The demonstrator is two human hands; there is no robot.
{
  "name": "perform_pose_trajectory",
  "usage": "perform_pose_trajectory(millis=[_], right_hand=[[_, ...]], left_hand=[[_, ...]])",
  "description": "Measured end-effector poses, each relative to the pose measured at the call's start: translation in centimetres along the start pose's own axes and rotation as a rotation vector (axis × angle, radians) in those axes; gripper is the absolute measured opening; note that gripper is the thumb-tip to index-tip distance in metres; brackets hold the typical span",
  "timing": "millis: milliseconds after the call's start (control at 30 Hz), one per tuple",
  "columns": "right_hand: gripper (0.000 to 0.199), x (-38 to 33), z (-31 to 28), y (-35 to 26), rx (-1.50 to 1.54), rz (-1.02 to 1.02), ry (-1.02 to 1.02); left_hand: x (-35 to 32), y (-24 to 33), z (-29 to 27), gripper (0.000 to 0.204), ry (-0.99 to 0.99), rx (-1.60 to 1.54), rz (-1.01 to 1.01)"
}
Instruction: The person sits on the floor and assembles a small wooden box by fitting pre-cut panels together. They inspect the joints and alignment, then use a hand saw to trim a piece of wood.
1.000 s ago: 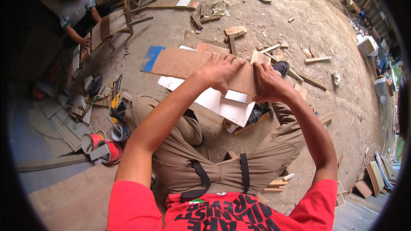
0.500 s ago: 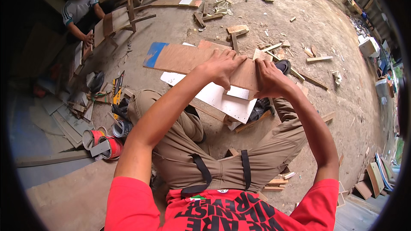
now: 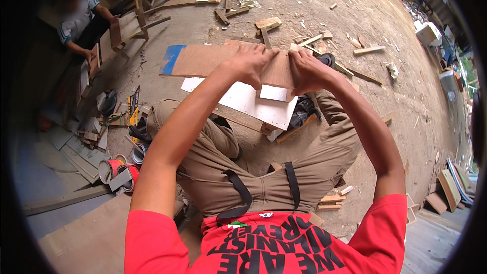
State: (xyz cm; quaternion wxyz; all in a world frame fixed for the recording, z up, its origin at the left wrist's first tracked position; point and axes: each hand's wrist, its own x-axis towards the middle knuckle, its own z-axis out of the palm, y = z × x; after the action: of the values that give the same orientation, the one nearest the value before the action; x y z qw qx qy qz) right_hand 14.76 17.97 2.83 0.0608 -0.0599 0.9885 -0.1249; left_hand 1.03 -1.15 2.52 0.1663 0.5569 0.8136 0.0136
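A long brown plywood board (image 3: 203, 61) with a blue-painted left end lies across in front of me, over a white board (image 3: 242, 102) dotted with small marks. My left hand (image 3: 249, 66) grips the plywood, its thumb at the near edge and fingers over the top. At the board's right end my right hand (image 3: 308, 71) clasps the edge, fingers on the far side and thumb near. Between the hands, a small white-faced piece (image 3: 273, 93) shows below the plywood's near edge. What lies under my palms is hidden.
Wood offcuts (image 3: 268, 24) litter the dirt floor ahead. Left of my knee are a yellow-handled saw (image 3: 133, 106) and red paint cans (image 3: 131, 176). A co-worker (image 3: 81, 23) handles boards at the far left. Leaning boards (image 3: 449, 190) stand at the right.
The plywood board now lies more level, and more of the small white-faced piece shows beneath it. Both hands keep their grip. The whole view has shifted slightly.
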Motion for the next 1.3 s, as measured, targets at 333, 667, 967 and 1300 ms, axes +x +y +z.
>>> perform_pose_trajectory(millis=[333,667,967,1300], right_hand=[[0.094,0.2,0.1,0.0,-0.053,0.057,-0.047],[0.118,0.3,-0.7,-0.6,-0.019,0.148,-0.18],[0.126,0.5,-1.1,-1.1,-0.066,0.127,-0.175],[0.129,0.2,-0.5,-0.2,-0.014,0.09,-0.132]], left_hand=[[-0.5,-2.3,0.4,0.141,0.138,-0.049,0.14],[-0.2,-2.6,2.1,0.132,0.205,-0.012,0.1],[-0.2,-3.0,2.1,0.131,0.174,0.006,0.122],[0.1,-2.2,1.5,0.129,0.146,0.027,0.099]])
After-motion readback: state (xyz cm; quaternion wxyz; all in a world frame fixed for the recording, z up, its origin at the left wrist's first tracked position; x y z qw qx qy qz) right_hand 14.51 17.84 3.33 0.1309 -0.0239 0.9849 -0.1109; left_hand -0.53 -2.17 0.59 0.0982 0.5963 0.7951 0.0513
